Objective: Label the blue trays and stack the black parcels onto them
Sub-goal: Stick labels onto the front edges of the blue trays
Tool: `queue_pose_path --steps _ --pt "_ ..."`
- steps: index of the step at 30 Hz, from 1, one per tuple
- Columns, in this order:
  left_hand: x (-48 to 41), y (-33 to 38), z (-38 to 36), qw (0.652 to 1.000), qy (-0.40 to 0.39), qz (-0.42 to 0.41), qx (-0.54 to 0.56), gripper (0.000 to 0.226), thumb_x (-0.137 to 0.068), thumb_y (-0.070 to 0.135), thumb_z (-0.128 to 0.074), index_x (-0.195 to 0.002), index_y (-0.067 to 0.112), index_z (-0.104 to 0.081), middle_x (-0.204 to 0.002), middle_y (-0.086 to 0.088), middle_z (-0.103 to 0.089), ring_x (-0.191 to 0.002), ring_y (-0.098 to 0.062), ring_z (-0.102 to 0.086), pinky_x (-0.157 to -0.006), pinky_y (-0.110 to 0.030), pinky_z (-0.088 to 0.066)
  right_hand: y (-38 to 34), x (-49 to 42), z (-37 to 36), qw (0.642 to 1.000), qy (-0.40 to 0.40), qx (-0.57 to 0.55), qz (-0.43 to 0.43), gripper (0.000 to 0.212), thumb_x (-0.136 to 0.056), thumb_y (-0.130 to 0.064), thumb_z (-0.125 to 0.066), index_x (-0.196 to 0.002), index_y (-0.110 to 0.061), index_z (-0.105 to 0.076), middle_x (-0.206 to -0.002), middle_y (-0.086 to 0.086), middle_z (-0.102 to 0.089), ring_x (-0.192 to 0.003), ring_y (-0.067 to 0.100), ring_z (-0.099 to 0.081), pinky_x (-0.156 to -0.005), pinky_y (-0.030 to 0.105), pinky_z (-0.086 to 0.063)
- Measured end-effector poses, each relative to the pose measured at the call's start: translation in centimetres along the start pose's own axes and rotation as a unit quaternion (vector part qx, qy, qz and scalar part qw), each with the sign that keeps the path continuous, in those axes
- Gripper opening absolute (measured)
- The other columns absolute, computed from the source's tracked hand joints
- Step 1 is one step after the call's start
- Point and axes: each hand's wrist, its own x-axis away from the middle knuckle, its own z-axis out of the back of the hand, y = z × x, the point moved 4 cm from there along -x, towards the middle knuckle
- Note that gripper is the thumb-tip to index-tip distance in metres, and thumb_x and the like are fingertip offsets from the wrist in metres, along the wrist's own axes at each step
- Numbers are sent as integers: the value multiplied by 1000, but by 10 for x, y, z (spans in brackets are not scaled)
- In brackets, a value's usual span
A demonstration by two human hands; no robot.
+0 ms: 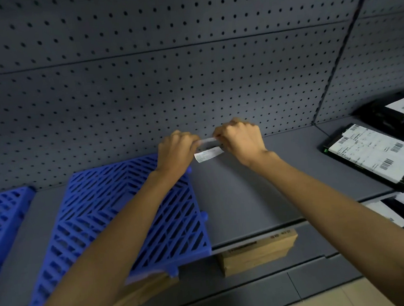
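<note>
As the left hand [176, 152] pinches the label [208, 155], the right hand [240, 142] pinches it too.

A grey pegboard wall [188, 68] stands behind a grey shelf [260, 191]. Under the shelf's front edge lie two brown cardboard boxes: the printed box [256, 253] to the right, the left box [144, 292] partly hidden. Beige floor [369, 294] shows at the lower right.
</note>
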Motion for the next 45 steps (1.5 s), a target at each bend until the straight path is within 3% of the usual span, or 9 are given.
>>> queue_pose_path --steps 5,9,17,21,26,31,35,40,45 --pt "32 0 33 1000 22 12 -10 27 -100 33 -49 -115 26 -71 -107 3 -70 -102 -20 -58 -74 -39 -53 -16 14 24 999 34 -5 38 13 -92 -21 -59 -97 -28 -70 -91 -6 -68 -93 21 -61 -57 28 -37" --pt "77 -11 56 998 25 29 -40 30 -101 34 -46 -115 24 -71 -104 0 -71 -96 -22 -59 -73 -37 -52 -49 30 37 995 41 -44 77 13 -93 -25 -58 -93 -27 -71 -89 -4 -67 -89 21 -61 -55 29 -41" --pt "195 -57 104 990 31 106 -91 32 -102 38 -43 -116 23 -69 -109 -1 -70 -103 -25 -60 -79 -43 -51 -154 75 52 977 41 -88 190 15 -98 -27 -54 -100 -26 -69 -93 -3 -68 -90 21 -61 -59 33 -46" --pt "250 -87 141 983 51 131 -119 34 -99 45 -45 -112 24 -70 -104 0 -71 -101 -26 -61 -71 -41 -50 -215 95 70 962 62 -110 240 19 -100 -28 -52 -104 -26 -70 -93 -3 -70 -90 20 -61 -61 35 -50" --pt "310 -140 186 974 61 162 -146 34 -97 47 -50 -110 23 -71 -97 -4 -71 -96 -28 -61 -65 -42 -51 -300 106 95 947 78 -121 287 19 -99 -27 -53 -103 -26 -71 -90 -2 -69 -89 21 -60 -53 30 -36" --pt "354 -206 226 969 81 179 -148 25 -94 36 -57 -111 24 -72 -102 0 -73 -99 -26 -62 -68 -41 -53 -391 105 109 941 82 -135 298 18 -97 -30 -54 -105 -27 -70 -97 -4 -69 -95 22 -59 -62 34 -39" --pt "384 -265 247 969 66 176 -160 26 -94 29 -55 -114 23 -71 -106 0 -72 -102 -25 -61 -71 -43 -54 -467 104 109 940 93 -126 302 19 -99 -27 -52 -107 -26 -70 -96 -5 -69 -95 20 -60 -59 31 -38" --pt "415 -335 253 970 54 178 -158 27 -96 24 -55 -118 23 -72 -114 -1 -72 -112 -25 -59 -83 -42 -51 -537 111 89 945 69 -141 288 29 -102 -19 -49 -120 -26 -69 -114 -1 -69 -109 24 -58 -82 40 -52" --pt "438 -378 238 973 49 184 -132 25 -91 17 -61 -111 21 -75 -112 -2 -74 -112 -28 -59 -88 -42 -47 -582 123 59 956 43 -109 268 33 -103 -26 -42 -123 -24 -69 -116 -1 -68 -114 25 -54 -83 38 -47"
